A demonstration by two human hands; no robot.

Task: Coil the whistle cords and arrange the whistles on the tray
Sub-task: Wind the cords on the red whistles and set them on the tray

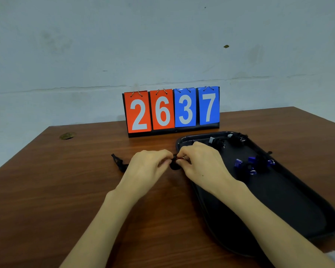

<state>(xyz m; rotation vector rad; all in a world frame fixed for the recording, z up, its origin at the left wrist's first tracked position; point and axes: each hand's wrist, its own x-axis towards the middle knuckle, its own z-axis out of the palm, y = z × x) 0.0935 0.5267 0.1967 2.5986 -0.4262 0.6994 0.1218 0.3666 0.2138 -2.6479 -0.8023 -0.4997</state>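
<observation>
My left hand [149,167] and my right hand [201,163] meet over the table just left of the black tray [290,207]. Between their fingertips they pinch a small dark whistle with its black cord [174,161]; the whistle's body is mostly hidden by my fingers. A loose end of the black cord [118,163] trails on the wood to the left of my left hand. On the tray lie several blue whistles [253,164] with bunched black cords, and grey whistles [220,140] sit at the tray's far end.
A flip scoreboard [171,111] reading 2 6 3 7 stands at the back of the brown wooden table [66,190], just behind the tray. A small round hole [67,135] marks the table's far left. A pale wall rises behind.
</observation>
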